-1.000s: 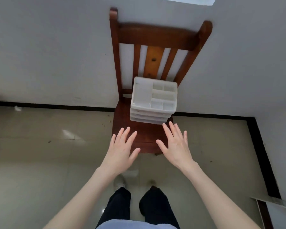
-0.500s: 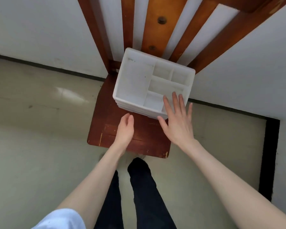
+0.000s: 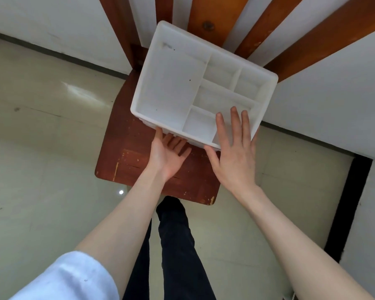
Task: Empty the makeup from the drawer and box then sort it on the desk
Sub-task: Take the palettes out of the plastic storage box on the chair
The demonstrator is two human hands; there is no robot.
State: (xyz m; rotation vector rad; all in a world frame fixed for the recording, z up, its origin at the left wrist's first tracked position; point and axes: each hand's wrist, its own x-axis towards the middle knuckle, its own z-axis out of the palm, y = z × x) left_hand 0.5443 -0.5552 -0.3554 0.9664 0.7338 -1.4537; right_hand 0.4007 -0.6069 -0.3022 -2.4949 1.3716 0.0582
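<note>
Head view, looking down on a white divided organiser box standing on the seat of a wooden chair, its far edge close to the chair's back slats. Compared with one second ago, when both hands hovered spread and apart from the box above the front of the seat, the camera has drawn much closer and both hands have reached the box. The left hand is now palm up at the box's near lower edge, its fingers curled beneath the near rim and apparently touching the drawer front; whether it has closed on a drawer pull cannot be told. The right hand lies flat and unclenched over the near right corner of the box, fingertips over the compartments there, grasping nothing. All visible top compartments appear empty; no makeup is in view, and no counter is visible. The change suggests the approach is finished and contact has begun: the right hand seems placed to steady the box while the left prepares to draw out a drawer or lift the box. Emptying and sorting appear not yet begun.
</note>
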